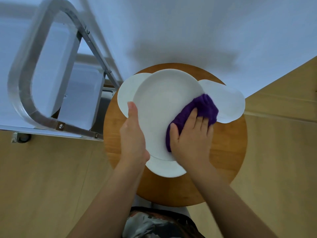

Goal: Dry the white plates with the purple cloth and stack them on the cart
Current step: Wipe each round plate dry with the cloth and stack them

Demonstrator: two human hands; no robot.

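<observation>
Patterned clothing at 6 o'clock is cut off by the frame edge and too blurred to read. Two bare forearms rise from it toward a round wooden table. At the centre, the left hand grips the near-left rim of a smooth white plate, thumb lying along the edge while its fingers are hidden beneath. The right hand presses a bunched, fuzzy purple cloth against that plate's right side, fingers spread flat over the fabric. Three more white plates lie on the table, each partly hidden by the held one: one at 9 o'clock, one at 3 o'clock, one at 6 o'clock. At 10 o'clock stands a metal-framed cart with pale trays; one caster shows at its lower corner. Light wood floor surrounds everything.
</observation>
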